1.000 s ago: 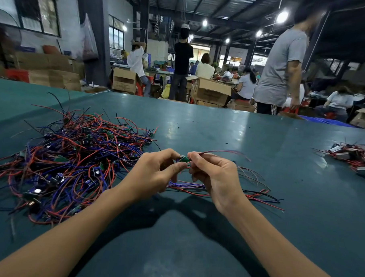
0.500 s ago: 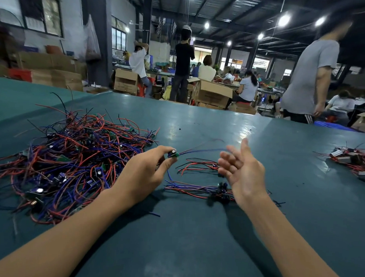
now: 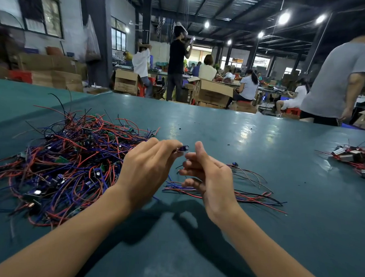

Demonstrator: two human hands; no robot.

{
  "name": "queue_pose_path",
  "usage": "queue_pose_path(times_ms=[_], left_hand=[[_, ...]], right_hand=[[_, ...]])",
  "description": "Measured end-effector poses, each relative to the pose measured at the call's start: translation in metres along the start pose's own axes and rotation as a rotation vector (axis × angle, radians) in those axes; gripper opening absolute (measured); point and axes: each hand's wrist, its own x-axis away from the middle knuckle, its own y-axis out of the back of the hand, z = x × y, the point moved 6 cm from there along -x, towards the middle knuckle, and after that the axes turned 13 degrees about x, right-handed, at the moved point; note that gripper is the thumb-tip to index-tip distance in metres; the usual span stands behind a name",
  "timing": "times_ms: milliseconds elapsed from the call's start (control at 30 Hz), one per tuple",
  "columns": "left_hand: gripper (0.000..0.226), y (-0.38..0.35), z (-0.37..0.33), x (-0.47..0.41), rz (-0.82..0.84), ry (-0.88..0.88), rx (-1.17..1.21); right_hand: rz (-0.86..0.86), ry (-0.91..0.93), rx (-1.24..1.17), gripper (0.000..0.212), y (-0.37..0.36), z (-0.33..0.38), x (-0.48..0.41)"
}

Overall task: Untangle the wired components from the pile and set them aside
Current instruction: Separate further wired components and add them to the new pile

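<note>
The person at the green table [image 3: 260,146] seemed to me midway through freeing one more piece. The left hand [image 3: 149,170] hung over the near edge of the tangled pile [image 3: 67,160] of red, blue and black wires and pinched a small purple component [image 3: 183,148] at its fingertips. That piece was raised off the table in the gap between the two hands. The right hand [image 3: 210,179] hovered just beside it, thumb up and fingers loosely curled, gripping nothing that I could make out. Whether the component's leads were free of the heap I could not tell, since the left hand hid them. Under and beyond the right hand lay the set-aside wires [image 3: 248,195], spread loose and apart from the pile. The next move, I judged, called for the right hand to catch the trailing leads and draw them clear gently, as a snag would drag neighbours along, then lay the piece with the sorted ones.
</note>
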Motion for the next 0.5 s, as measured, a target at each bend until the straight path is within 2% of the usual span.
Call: queue_pose_path(times_ms=[133,200,300,400,500], left_hand=[[0.013,-0.006,-0.013,-0.001,0.052,-0.108,-0.002],[0.013,-0.008,-0.017,-0.001,0.057,-0.085,0.027],[0.025,-0.013,-0.007,0.003,0.078,0.228,0.238],[0.02,-0.028,0.007,0.011,0.138,0.624,0.547],[0.025,-0.045,0.014,0.018,0.293,0.906,0.838]], right_hand=[[0.08,-0.047,-0.052,0.023,0.0,0.001,-0.002],[0.085,-0.055,-0.096,0.016,0.005,0.002,-0.005],[0.08,-0.04,-0.136,0.013,0.012,0.004,-0.009],[0.084,-0.048,-0.119,0.015,0.017,-0.002,-0.011],[0.134,-0.047,-0.115,0.017,0.016,-0.004,-0.011]])
